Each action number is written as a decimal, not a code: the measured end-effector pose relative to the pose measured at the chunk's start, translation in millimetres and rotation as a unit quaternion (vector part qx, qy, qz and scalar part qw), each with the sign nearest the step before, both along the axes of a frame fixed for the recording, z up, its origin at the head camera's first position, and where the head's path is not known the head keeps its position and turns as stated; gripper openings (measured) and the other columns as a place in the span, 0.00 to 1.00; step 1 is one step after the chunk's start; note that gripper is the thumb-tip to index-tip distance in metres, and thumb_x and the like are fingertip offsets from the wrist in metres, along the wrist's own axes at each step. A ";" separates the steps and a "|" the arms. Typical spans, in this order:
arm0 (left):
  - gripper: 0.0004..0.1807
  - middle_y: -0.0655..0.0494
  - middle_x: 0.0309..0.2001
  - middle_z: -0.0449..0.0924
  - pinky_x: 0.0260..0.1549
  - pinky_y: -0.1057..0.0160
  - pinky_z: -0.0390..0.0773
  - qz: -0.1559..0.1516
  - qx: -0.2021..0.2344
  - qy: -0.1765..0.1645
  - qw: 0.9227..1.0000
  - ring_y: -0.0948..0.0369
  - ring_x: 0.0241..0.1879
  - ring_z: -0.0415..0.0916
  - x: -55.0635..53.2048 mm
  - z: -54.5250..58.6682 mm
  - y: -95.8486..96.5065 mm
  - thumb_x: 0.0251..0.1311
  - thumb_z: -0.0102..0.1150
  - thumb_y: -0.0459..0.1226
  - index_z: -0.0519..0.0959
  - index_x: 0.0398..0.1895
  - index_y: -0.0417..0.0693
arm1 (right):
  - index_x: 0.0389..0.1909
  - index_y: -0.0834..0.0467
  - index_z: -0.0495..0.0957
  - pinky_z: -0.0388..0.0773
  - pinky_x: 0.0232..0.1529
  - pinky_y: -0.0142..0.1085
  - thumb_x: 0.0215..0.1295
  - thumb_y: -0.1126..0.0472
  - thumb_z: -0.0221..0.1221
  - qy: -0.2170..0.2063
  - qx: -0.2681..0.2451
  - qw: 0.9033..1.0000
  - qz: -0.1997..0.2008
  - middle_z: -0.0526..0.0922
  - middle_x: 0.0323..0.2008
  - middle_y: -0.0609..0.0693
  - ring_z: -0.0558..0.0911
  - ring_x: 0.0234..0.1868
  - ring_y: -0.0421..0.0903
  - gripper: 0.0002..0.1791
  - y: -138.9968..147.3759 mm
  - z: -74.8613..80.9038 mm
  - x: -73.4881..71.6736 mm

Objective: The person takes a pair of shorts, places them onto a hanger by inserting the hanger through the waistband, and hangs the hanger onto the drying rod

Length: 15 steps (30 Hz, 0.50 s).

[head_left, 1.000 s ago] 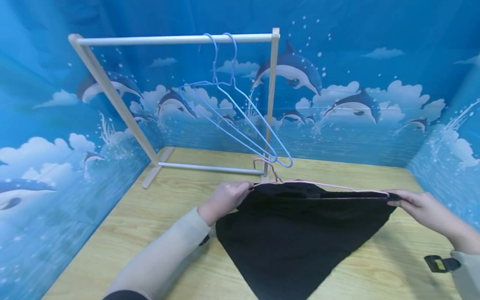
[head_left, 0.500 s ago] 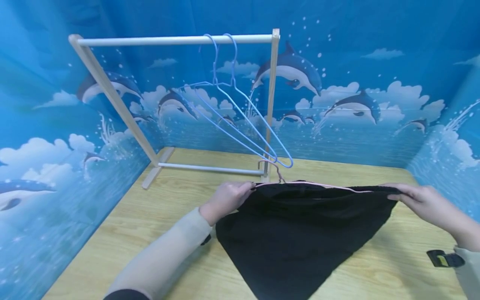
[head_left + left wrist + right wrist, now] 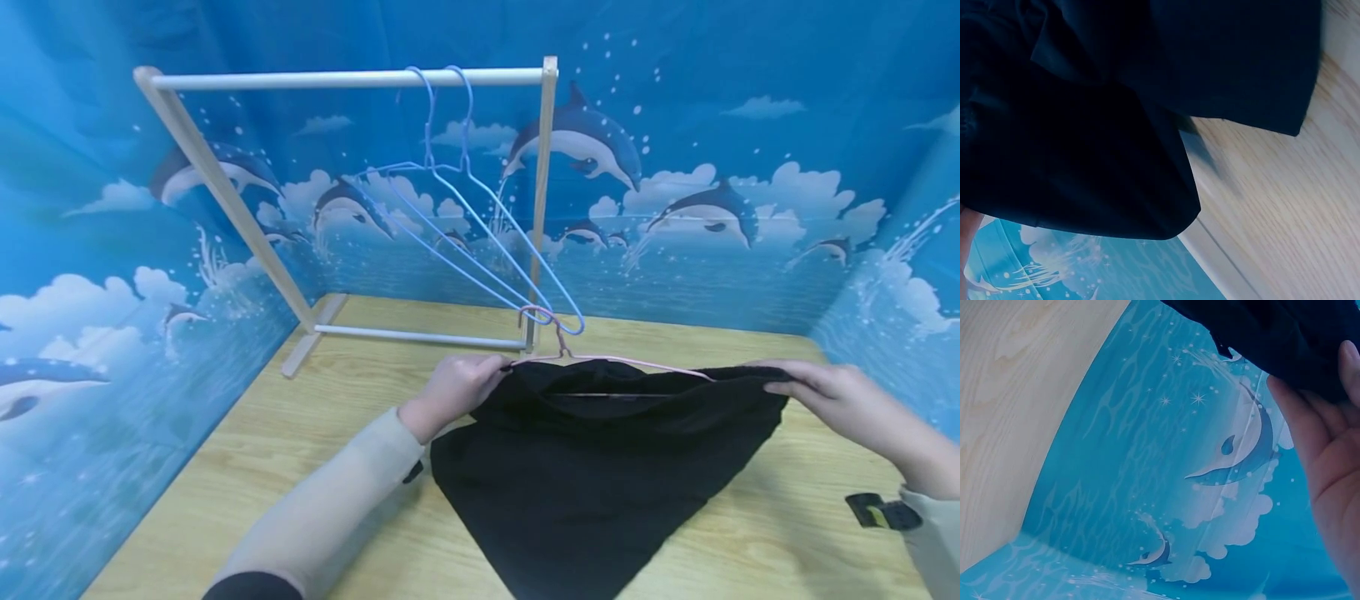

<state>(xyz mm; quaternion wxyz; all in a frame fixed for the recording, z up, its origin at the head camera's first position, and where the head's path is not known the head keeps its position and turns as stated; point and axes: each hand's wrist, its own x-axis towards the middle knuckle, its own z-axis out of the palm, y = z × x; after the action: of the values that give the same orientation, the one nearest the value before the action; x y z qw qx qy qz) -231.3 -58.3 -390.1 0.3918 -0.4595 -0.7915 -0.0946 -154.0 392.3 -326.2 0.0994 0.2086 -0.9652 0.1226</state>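
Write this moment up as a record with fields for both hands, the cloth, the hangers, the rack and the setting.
Left hand: pinches the top left of the black cloth; grip on the pink hanger unclear
Right hand: pinches the cloth's top right corner
Cloth: spans between the hands
Pink hanger: hook above the cloth, right end hidden in it
Blue hangers: two, bare, on the rack
Rack: upright on the table
Setting: dolphin-print backdrop

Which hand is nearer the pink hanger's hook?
Left. The left hand pinches the black garment a little left of the hook; the right hand holds the garment's top right corner, farther off.
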 end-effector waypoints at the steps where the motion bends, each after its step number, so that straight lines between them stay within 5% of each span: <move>1: 0.10 0.57 0.19 0.79 0.15 0.69 0.75 -0.002 0.002 0.000 1.000 0.65 0.15 0.74 0.0 0.5 0.1 0.52 0.70 0.32 0.78 0.34 0.43 | 0.53 0.66 0.77 0.79 0.27 0.36 0.69 0.71 0.52 -0.002 -0.001 1.000 0.002 0.84 0.45 0.65 0.71 0.35 0.17 0.14 -0.9 0.7 -0.1; 5: 0.09 0.58 0.20 0.79 0.14 0.68 0.74 -0.004 0.007 0.001 1.000 0.66 0.15 0.74 -2.1 0.8 1.1 0.53 0.69 0.33 0.78 0.35 0.44 | 0.54 0.68 0.76 0.73 0.24 0.31 0.70 0.72 0.51 -0.006 0.006 1.000 0.002 0.83 0.46 0.67 0.76 0.29 0.26 0.15 -5.6 3.8 -2.4; 7: 0.09 0.58 0.20 0.79 0.13 0.69 0.74 -0.003 0.009 0.001 1.000 0.66 0.15 0.74 -3.1 0.4 1.5 0.53 0.69 0.33 0.78 0.35 0.45 | 0.54 0.69 0.76 0.76 0.25 0.35 0.70 0.72 0.51 -0.012 0.006 1.000 0.000 0.82 0.47 0.69 0.82 0.30 0.39 0.15 -8.0 5.6 -3.5; 9: 0.09 0.58 0.20 0.79 0.13 0.69 0.74 -0.003 0.011 -0.001 1.000 0.66 0.15 0.74 -3.6 0.2 1.6 0.53 0.69 0.33 0.78 0.35 0.45 | 0.53 0.70 0.76 0.81 0.31 0.42 0.69 0.72 0.52 -0.009 0.011 1.000 -0.003 0.82 0.46 0.68 0.85 0.40 0.51 0.14 -10.2 7.2 -4.8; 12: 0.09 0.57 0.21 0.80 0.14 0.69 0.74 -0.005 0.013 -0.005 1.000 0.66 0.15 0.74 -2.8 1.0 1.4 0.53 0.69 0.33 0.79 0.35 0.44 | 0.52 0.72 0.76 0.81 0.34 0.48 0.69 0.72 0.52 -0.016 0.006 1.000 -0.002 0.81 0.46 0.71 0.82 0.43 0.63 0.14 -12.4 9.1 -5.9; 15: 0.08 0.57 0.21 0.81 0.14 0.70 0.74 -0.007 0.010 -0.010 1.000 0.66 0.15 0.74 -2.4 1.7 1.2 0.54 0.68 0.33 0.79 0.35 0.44 | 0.51 0.70 0.78 0.82 0.32 0.41 0.69 0.72 0.53 -0.018 0.001 1.000 0.002 0.82 0.46 0.69 0.85 0.41 0.43 0.13 -13.2 10.2 -6.9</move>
<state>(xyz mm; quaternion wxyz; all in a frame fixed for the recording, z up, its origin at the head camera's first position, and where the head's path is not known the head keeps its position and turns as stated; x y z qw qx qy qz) -233.7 -57.1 -388.5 0.3880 -0.4602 -0.7910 -0.1097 -160.9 379.1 -316.0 0.0814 0.2085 -0.9666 0.1252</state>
